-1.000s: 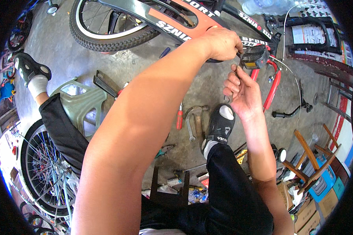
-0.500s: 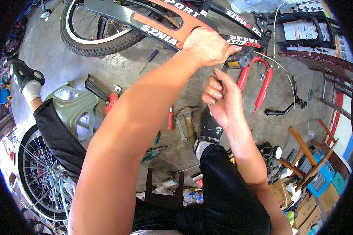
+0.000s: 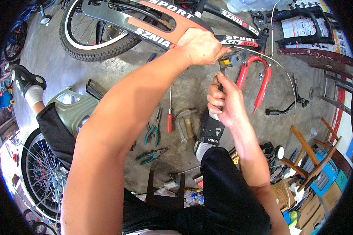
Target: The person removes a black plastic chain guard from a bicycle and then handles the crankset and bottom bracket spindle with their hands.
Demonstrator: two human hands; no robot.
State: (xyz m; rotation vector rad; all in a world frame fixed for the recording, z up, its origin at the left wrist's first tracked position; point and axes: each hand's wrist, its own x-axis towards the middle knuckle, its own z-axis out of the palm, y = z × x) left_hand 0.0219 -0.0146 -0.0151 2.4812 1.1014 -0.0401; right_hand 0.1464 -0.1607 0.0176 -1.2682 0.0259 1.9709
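Observation:
My left hand (image 3: 201,47) is closed over the orange-and-black bicycle frame (image 3: 145,29), with its fingertips beside a black pedal with yellow reflectors (image 3: 233,59). Just below the pedal, my right hand (image 3: 223,98) has its fingers curled round a dark metal tool (image 3: 221,80), apparently a wrench; its upper end reaches the pedal area, where the exact contact is unclear. A red front fork (image 3: 264,86) lies to the right of that hand, and a white cable (image 3: 284,68) arcs over it.
A red-handled screwdriver (image 3: 169,121), green pliers (image 3: 153,135) and another wrench (image 3: 182,129) lie on the floor (image 3: 172,98). A plastic stool (image 3: 66,113) and loose wheel (image 3: 39,172) are left, a wooden stool (image 3: 304,149) and boxes (image 3: 310,211) right, black handlebar parts (image 3: 286,109) nearer.
My view has shifted slightly. My left hand stays at the frame by the pedal; my right fingers have curled further round the dark tool beneath the pedal.

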